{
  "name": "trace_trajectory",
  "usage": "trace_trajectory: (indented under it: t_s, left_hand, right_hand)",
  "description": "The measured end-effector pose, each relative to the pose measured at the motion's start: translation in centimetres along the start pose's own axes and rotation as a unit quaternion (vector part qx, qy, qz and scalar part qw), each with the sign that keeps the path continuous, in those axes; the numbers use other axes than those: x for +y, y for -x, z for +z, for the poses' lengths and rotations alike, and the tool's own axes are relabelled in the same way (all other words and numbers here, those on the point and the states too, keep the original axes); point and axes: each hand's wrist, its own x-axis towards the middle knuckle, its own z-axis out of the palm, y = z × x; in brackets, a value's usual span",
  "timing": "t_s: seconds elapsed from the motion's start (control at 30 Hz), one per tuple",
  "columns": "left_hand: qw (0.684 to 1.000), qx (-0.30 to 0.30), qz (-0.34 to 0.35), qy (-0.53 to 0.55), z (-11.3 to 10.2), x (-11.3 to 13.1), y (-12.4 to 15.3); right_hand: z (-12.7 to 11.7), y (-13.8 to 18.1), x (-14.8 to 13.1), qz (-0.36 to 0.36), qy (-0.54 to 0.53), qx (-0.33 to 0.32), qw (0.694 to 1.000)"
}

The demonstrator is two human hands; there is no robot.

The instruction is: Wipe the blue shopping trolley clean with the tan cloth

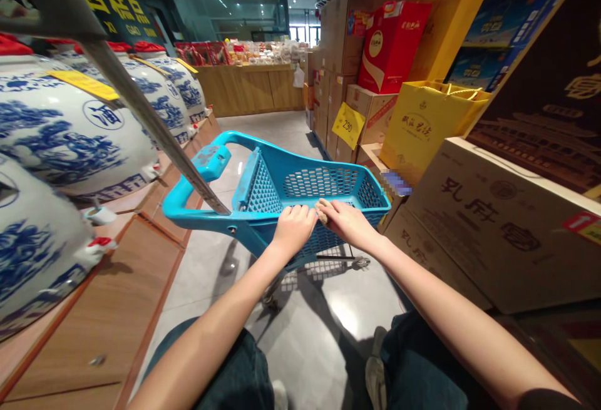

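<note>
— Cart: where is it?
— Centre of the frame, its long axis running away up the aisle.
— And the hands?
— Left hand and right hand side by side, fingers curled over its near rim.
— Nearby?
— Cardboard box at right.

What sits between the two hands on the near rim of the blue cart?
In the head view, a small tan cloth-like wad lies on the blue cart rim between the left hand and right hand, touching the right fingers; what it is cannot be told.
</note>
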Motion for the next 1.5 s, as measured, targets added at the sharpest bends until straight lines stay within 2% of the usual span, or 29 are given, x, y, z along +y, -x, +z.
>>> trace_trajectory:
  t_s: [0.07,0.2,0.27,0.33,0.47,0.53,0.67,0.77,0.83,0.9,1.0,1.1,1.2,1.33,1.43,1.5]
  left_hand:
    - [1.000,0.001,0.004,-0.001,-0.1,-0.1,0.0]
    - [1.000,0.008,0.007,-0.006,-0.2,-0.1,0.1]
    - [1.000,0.009,0.005,-0.006,-0.2,0.0,0.1]
    - [1.000,0.008,0.001,-0.006,-0.2,0.1,0.1]
    - [1.000,0.003,0.004,-0.008,0.0,0.2,0.1]
    - [1.000,0.004,0.008,-0.008,0.1,0.0,0.1]
    - [1.000,0.019,0.014,-0.007,0.1,-0.2,0.2]
    - [1.000,0.026,0.013,-0.003,0.2,-0.1,0.2]
    - [1.000,0.026,0.009,0.000,0.3,0.1,0.2]
    - [1.000,0.027,0.004,0.000,0.5,0.1,0.2]
    - [1.000,0.025,0.005,-0.003,0.6,0.0,0.2]
    - [1.000,0.023,0.013,-0.010,0.4,-0.2,0.2]
    - [1.000,0.021,0.017,-0.014,0.2,-0.3,0.3]
    - [1.000,0.021,0.014,-0.013,0.2,-0.2,0.2]
    - [0.999,0.030,0.009,-0.011,0.3,0.0,0.2]
    - [0.999,0.033,0.007,-0.008,0.2,0.0,0.1]
  right_hand:
    - [-0.5,-0.1,0.2,0.011,0.005,-0.016,1.000]
    - [-2.2,0.2,2.5,0.101,0.043,-0.097,0.989]
    - [-2.4,0.4,2.8,0.126,0.059,-0.110,0.984]
    - [-2.0,0.3,2.1,0.118,0.061,-0.093,0.987]
    - [-0.6,-0.3,-0.4,0.022,0.016,-0.018,0.999]
    - [-0.6,-0.4,-0.5,-0.005,-0.009,-0.012,1.000]
    - [-2.0,0.2,2.4,0.079,0.017,-0.088,0.993]
    - [-2.8,1.0,4.2,0.117,0.041,-0.100,0.987]
    - [-2.6,1.2,4.0,0.120,0.050,-0.093,0.987]
    - [-1.9,1.0,2.7,0.096,0.051,-0.067,0.992]
    - [-0.5,0.5,0.5,0.009,0.020,0.002,1.000]
    - [0.0,0.3,0.4,-0.029,-0.027,0.025,0.999]
    - [-0.7,0.6,2.8,0.017,-0.042,0.000,0.999]
    - [-1.8,1.6,5.3,0.119,0.013,-0.050,0.992]
    - [-1.1,2.0,3.5,0.138,0.068,-0.030,0.988]
    - [0.0,2.0,1.2,0.097,0.078,0.011,0.992]
